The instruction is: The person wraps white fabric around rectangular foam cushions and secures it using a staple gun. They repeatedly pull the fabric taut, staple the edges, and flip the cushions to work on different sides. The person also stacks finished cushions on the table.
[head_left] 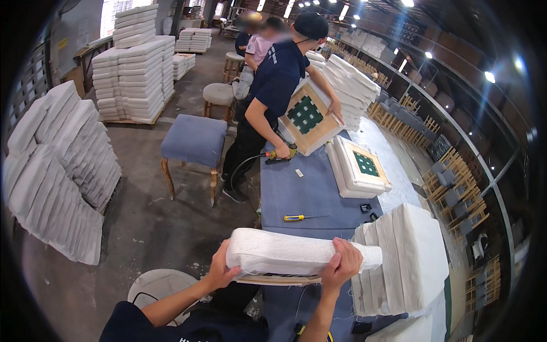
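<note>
One left hand (221, 268) and one right hand (342, 265), half-curled, grip a white seat cushion (285, 248) partly over the blue table (292, 196), padding seemingly covered already, remaining work unclear from where I stand.

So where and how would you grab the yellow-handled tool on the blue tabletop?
By the yellow handle, probably from above, gripping across its width. It lies flat on the blue tabletop, handle to the left, and the handle is clearly thicker than the thin shaft on the right. The left hand, if used, would have to leave the white cushion first.
</note>
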Demonstrator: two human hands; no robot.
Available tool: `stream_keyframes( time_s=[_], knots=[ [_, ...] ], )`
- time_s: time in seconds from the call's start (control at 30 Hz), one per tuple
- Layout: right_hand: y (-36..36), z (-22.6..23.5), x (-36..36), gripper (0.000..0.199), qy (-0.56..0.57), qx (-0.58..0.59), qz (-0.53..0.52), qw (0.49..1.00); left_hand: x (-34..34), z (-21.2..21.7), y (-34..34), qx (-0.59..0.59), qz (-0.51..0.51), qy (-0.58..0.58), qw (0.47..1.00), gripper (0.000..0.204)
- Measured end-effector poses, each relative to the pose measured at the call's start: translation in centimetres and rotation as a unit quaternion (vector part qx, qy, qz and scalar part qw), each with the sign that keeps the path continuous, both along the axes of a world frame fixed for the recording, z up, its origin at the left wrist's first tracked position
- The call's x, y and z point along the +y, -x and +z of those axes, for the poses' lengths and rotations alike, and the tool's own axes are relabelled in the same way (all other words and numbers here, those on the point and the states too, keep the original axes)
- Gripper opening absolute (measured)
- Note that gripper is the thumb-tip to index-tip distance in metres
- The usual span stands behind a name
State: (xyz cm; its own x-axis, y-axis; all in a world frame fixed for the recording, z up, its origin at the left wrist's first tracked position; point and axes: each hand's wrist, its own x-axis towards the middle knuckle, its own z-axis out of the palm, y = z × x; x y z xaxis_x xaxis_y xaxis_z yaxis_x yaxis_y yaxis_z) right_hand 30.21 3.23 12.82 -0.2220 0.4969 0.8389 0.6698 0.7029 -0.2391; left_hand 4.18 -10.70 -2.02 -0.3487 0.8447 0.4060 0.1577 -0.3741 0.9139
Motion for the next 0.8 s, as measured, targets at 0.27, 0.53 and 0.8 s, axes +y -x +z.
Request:
stream_keyframes(
  time_s=[0.27, 0.53, 0.8],
  knots=[
    [0.6, 5.6, -6.7, 0.048, 0.041, 0.029, 0.049, 0.998, 3.7, 9.5, -8.1, 0.193, -0.020, -0.099, 0.976, 0.083],
    [-0.7, 6.8, -10.9, 0.065, 0.057, 0.054, -0.150, 0.986, 3.6, 11.9, -12.1, 0.248, -0.088, -0.141, 0.954, 0.090],
    [-4.7, 8.0, -11.5, 0.066, 0.111, 0.189, -0.221, 0.950, 3.1, -1.3, -6.7, 0.231, -0.131, -0.066, 0.962, 0.063]
  ],
)
